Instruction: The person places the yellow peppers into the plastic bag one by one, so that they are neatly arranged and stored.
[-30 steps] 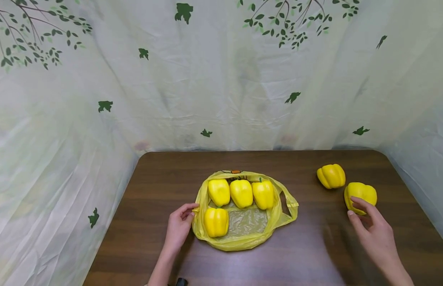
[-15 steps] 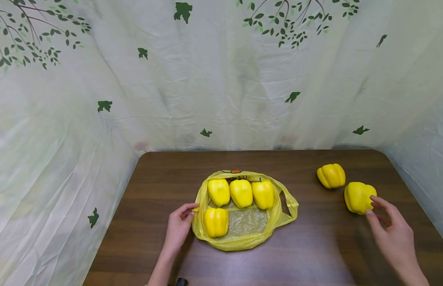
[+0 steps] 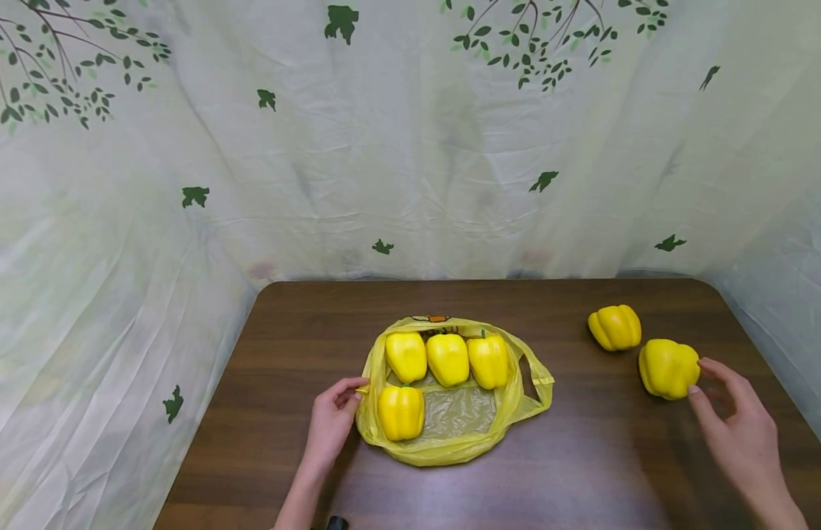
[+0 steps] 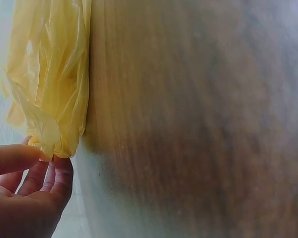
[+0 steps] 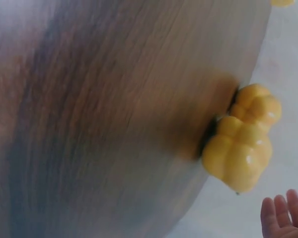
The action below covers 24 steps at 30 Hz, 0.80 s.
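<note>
A yellow plastic bag (image 3: 443, 453) lies with its mouth spread wide on the table. Inside, three yellow bell peppers, the middle one (image 3: 448, 360) among them, line the far side, and another bell pepper (image 3: 400, 413) sits at the near left. My left hand (image 3: 333, 416) pinches the bag's left edge; thumb and fingers on the gathered plastic (image 4: 49, 119) show in the left wrist view. My right hand (image 3: 741, 430) hovers just right of a loose bell pepper (image 3: 668, 369), holding nothing. The right wrist view shows a gap between the fingers (image 5: 283, 213) and that pepper.
A second loose bell pepper (image 3: 614, 327) rests behind and left of the first, near the far right of the brown wooden table (image 3: 304, 316). A leaf-printed curtain (image 3: 410, 162) hangs behind the table. A small black object (image 3: 337, 523) shows at the near edge.
My right hand has drawn back rightward, from in front of the nearer loose bell pepper to beside it. The left hand, the bag and the peppers have stayed put.
</note>
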Each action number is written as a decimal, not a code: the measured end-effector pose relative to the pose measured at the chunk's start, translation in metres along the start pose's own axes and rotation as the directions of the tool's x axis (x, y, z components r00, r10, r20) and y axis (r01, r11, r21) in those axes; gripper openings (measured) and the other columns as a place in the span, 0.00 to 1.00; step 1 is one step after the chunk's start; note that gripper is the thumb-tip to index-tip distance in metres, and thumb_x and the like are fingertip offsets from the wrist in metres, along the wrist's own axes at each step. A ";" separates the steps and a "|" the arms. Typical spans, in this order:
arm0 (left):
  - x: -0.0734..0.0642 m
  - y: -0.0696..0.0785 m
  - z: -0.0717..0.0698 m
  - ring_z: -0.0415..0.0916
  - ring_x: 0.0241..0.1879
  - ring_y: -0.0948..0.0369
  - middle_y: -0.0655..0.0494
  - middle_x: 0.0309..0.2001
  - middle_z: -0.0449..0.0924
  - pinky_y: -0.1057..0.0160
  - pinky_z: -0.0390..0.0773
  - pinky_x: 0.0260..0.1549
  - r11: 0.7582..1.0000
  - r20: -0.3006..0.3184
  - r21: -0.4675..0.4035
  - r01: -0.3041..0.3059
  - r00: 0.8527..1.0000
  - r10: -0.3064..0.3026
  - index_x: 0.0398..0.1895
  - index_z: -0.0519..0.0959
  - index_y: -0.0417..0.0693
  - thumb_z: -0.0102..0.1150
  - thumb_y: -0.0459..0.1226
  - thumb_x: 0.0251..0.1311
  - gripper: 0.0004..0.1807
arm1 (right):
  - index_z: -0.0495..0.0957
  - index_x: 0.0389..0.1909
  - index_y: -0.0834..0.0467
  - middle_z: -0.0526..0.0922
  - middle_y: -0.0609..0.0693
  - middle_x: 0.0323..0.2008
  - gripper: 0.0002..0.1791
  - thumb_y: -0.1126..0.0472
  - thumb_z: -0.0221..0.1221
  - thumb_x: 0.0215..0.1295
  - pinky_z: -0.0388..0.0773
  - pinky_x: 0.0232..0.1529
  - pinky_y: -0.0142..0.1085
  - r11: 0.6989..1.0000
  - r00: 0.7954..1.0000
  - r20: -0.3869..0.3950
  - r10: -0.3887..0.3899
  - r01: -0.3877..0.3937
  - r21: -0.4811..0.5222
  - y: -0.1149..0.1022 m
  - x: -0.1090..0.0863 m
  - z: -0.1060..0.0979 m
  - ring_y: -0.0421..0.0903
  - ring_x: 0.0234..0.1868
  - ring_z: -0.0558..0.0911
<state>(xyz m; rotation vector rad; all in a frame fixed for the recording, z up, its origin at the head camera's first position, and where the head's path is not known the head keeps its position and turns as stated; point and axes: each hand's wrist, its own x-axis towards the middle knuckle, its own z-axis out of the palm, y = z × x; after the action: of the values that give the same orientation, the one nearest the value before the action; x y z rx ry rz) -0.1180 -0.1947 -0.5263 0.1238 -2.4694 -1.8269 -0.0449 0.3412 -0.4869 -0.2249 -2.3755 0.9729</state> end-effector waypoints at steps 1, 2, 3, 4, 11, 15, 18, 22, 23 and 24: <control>0.000 0.000 0.000 0.79 0.40 0.54 0.46 0.43 0.83 0.67 0.77 0.38 1.000 -0.002 0.001 0.001 1.000 -0.001 0.45 0.85 0.41 0.54 0.21 0.62 0.15 | 0.72 0.65 0.58 0.73 0.37 0.59 0.26 0.67 0.61 0.66 0.61 0.45 0.12 1.000 1.000 0.003 0.014 -0.014 -0.001 0.002 0.001 0.000 0.20 0.49 0.67; 0.000 0.000 0.000 0.79 0.40 0.54 0.46 0.43 0.83 0.67 0.77 0.38 1.000 -0.001 0.001 0.000 1.000 0.000 0.45 0.85 0.41 0.54 0.21 0.62 0.15 | 0.72 0.66 0.57 0.73 0.37 0.60 0.26 0.66 0.61 0.66 0.61 0.44 0.12 0.999 0.999 0.005 0.035 -0.035 -0.002 0.003 0.002 0.000 0.20 0.48 0.67; 0.000 0.000 0.000 0.79 0.40 0.54 0.46 0.43 0.83 0.67 0.77 0.38 1.000 -0.001 0.003 0.000 1.000 0.000 0.45 0.85 0.41 0.54 0.21 0.62 0.15 | 0.71 0.66 0.57 0.72 0.37 0.61 0.26 0.65 0.60 0.67 0.61 0.44 0.12 0.998 0.998 0.007 0.060 -0.060 -0.003 0.005 0.002 0.000 0.20 0.48 0.67; 0.000 0.000 0.000 0.79 0.40 0.54 0.46 0.43 0.83 0.67 0.77 0.39 1.000 0.000 0.003 0.001 1.000 -0.001 0.45 0.85 0.41 0.54 0.22 0.62 0.14 | 0.71 0.67 0.55 0.72 0.36 0.62 0.26 0.64 0.60 0.67 0.61 0.44 0.14 0.996 0.996 0.008 0.088 -0.088 0.000 0.006 0.003 0.000 0.20 0.48 0.67; 0.000 0.001 0.000 0.79 0.40 0.54 0.46 0.43 0.83 0.67 0.77 0.39 1.000 0.000 -0.003 0.005 1.000 -0.005 0.45 0.85 0.41 0.54 0.22 0.62 0.14 | 0.68 0.70 0.52 0.68 0.41 0.68 0.27 0.61 0.58 0.70 0.59 0.54 0.16 0.986 0.987 0.025 0.159 -0.160 0.054 0.014 0.011 0.003 0.25 0.60 0.64; 0.000 0.001 0.000 0.79 0.40 0.54 0.46 0.43 0.83 0.67 0.77 0.39 1.000 -0.003 -0.004 0.002 1.000 -0.002 0.45 0.85 0.40 0.54 0.22 0.62 0.14 | 0.66 0.71 0.48 0.66 0.42 0.70 0.29 0.61 0.58 0.70 0.59 0.55 0.15 0.982 0.984 0.038 0.172 -0.174 0.077 0.019 0.016 0.003 0.27 0.62 0.63; 0.000 0.000 0.000 0.79 0.40 0.54 0.46 0.43 0.83 0.67 0.77 0.39 1.000 -0.002 -0.001 0.003 1.000 -0.003 0.45 0.85 0.41 0.54 0.22 0.62 0.14 | 0.65 0.72 0.45 0.65 0.40 0.70 0.31 0.61 0.59 0.69 0.60 0.53 0.14 0.978 0.982 0.045 0.185 -0.188 0.086 0.024 0.019 0.004 0.27 0.62 0.63; 0.000 0.000 0.000 0.79 0.41 0.54 0.46 0.43 0.83 0.67 0.77 0.40 1.000 -0.001 -0.003 0.008 1.000 -0.008 0.45 0.85 0.40 0.54 0.22 0.62 0.14 | 0.64 0.73 0.45 0.64 0.38 0.71 0.32 0.60 0.60 0.69 0.64 0.47 0.13 0.976 0.979 0.081 0.188 -0.196 0.098 0.030 0.024 0.005 0.25 0.58 0.66; -0.001 0.000 0.000 0.79 0.41 0.54 0.46 0.44 0.83 0.67 0.77 0.40 1.000 0.000 -0.004 0.010 1.000 -0.010 0.45 0.85 0.40 0.54 0.22 0.62 0.14 | 0.63 0.73 0.44 0.63 0.39 0.71 0.33 0.59 0.60 0.69 0.65 0.44 0.13 0.975 0.977 0.096 0.192 -0.200 0.092 0.031 0.025 0.005 0.25 0.56 0.67; -0.001 0.000 0.000 0.79 0.41 0.54 0.46 0.44 0.83 0.68 0.77 0.40 1.000 0.001 -0.005 0.010 1.000 -0.010 0.45 0.85 0.40 0.54 0.22 0.62 0.14 | 0.62 0.74 0.44 0.62 0.41 0.72 0.34 0.58 0.60 0.69 0.66 0.42 0.13 0.975 0.974 0.112 0.195 -0.205 0.088 0.032 0.026 0.005 0.25 0.55 0.68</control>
<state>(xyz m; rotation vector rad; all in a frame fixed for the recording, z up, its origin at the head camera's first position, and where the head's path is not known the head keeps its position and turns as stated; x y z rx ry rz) -0.1174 -0.1948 -0.5258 0.1345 -2.4692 -1.8377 -0.0708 0.3701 -0.5006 -0.3914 -2.4237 1.2196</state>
